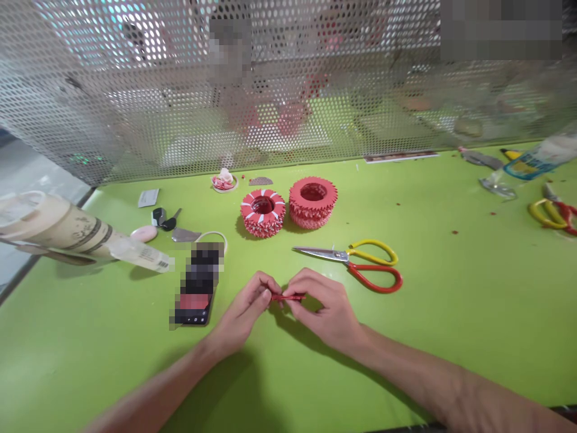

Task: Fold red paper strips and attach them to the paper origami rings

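Observation:
Between my two hands is a small, thin red folded strip (pixel 293 297), probably paper. My left hand (pixel 250 307) pinches its left end between thumb and fingers. On its right part, my right hand (pixel 322 304) closes thumb and forefinger. Just behind my hands stand two round, jagged-edged rings: a red-and-white ring (pixel 251 224) and a taller red ring (pixel 311 218). Scissors (pixel 336 255) with one yellow and one red handle lie to the right, blades pointing left. My fingers cover part of the strip.
A phone (pixel 202 282) with a cable lies at left, near keys (pixel 169 224), a pink oval case (pixel 144 233) and a tilted cup (pixel 67 222). A bottle (pixel 532 161) and second scissors (pixel 552 211) sit far right. Perforated metal panelling (pixel 270 132) closes the green table's back.

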A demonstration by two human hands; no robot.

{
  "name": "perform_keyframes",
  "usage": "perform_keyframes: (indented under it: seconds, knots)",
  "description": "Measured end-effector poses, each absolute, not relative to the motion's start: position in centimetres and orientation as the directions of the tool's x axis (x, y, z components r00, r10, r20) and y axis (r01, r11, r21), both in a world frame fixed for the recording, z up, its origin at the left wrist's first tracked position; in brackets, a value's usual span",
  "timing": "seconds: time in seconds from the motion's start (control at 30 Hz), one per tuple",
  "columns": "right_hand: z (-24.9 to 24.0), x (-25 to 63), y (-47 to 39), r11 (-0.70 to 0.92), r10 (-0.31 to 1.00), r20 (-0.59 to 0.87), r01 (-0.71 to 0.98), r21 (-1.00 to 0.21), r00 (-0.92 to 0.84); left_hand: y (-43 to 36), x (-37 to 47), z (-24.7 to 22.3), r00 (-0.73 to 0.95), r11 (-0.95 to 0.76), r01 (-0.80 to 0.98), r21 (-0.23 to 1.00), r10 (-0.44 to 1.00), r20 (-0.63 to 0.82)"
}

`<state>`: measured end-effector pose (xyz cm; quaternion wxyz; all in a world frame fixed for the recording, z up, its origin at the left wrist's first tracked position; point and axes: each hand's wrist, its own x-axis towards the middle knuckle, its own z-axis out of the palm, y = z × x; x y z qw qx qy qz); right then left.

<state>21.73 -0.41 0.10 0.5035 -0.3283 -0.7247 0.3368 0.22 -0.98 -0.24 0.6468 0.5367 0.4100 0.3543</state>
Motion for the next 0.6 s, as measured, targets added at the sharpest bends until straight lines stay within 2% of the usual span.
perform_keyframes:
  seconds: [0.37,0.6]
  knots:
    - [0.13,21.81,-0.34,0.460,0.868,0.387,0.211,-0.862,-0.311,-1.16,0.37,-0.14,0.348,0.096,0.089,0.991,0.930,-0.121]
    - [0.23,21.63,-0.42,0.410,0.887,0.334,0.211,-0.887,-0.319,-1.72,0.26,-0.16,0.297,-0.075,0.275,0.959,0.955,-0.011]
